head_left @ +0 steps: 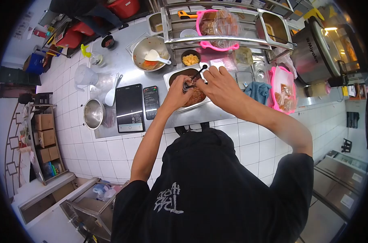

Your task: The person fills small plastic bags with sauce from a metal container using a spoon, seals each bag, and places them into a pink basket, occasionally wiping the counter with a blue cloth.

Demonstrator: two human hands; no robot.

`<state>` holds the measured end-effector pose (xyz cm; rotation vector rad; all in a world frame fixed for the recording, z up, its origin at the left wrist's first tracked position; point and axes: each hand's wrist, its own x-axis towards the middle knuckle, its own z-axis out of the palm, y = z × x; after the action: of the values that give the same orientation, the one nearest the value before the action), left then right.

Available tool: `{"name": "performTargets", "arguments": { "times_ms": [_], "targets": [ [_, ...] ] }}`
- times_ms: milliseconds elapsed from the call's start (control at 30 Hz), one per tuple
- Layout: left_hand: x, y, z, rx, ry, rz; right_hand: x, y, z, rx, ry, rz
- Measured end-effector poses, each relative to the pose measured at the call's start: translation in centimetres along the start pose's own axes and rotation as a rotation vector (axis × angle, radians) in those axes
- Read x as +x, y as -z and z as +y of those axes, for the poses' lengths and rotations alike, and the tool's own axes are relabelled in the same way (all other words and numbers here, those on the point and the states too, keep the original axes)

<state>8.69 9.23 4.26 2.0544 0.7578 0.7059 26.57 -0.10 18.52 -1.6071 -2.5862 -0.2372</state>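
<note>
Over a steel food pan (170, 77) filled with reddish-brown saucy food (197, 97), my two hands meet close together. My left hand (179, 94) is closed around a small clear plastic thing (187, 86) that looks like a bag; its exact shape is partly hidden by the fingers. From the right, my right hand (222, 87) reaches in with fingers curled and pinched at the same plastic's edge. A black spoon-like utensil (200, 71) slants out of the pan between the hands, its lower end hidden.
Left of the pan lie a phone (151, 103), a tablet (130, 107) and a white paddle (110, 97). Behind stand a steel mixing bowl (141, 50) and a bowl of yellow bits (190, 59). A blue cloth (258, 92) and pink basket (275, 75) sit right, below a steel rack (228, 39).
</note>
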Motion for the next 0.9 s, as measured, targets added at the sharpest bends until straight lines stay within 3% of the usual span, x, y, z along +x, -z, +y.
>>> {"name": "performTargets", "arguments": {
  "times_ms": [167,233,400,467,600,667,800,900],
  "targets": [
    [0.0,0.5,0.2,-0.067,0.116,-0.036,-0.3,0.5,1.1,-0.072,0.044,0.055],
    [0.0,0.4,-0.4,-0.086,0.120,-0.076,-0.8,0.4,1.6,0.005,-0.061,-0.171],
    [-0.1,0.1,-0.7,-0.063,0.156,-0.083,-1.9,0.0,2.3,0.049,-0.075,0.051],
    [0.0,0.2,-0.9,-0.086,0.186,-0.100,-2.1,1.2,2.1,0.159,-0.210,-0.206],
    [0.0,0.3,-1.3,-0.093,0.218,-0.111,-3.4,1.8,2.8,0.278,-0.225,-0.045],
    [0.1,0.7,-0.9,-0.079,0.222,-0.115,-3.6,2.6,2.8,0.344,-0.325,0.064],
    [0.3,1.3,-0.4,-0.051,0.251,-0.139,-4.5,2.1,3.1,0.417,-0.478,0.031],
    [0.4,1.6,-0.2,-0.032,0.217,-0.157,-5.7,-2.8,4.3,0.570,-0.640,-0.024]
  ]
}}
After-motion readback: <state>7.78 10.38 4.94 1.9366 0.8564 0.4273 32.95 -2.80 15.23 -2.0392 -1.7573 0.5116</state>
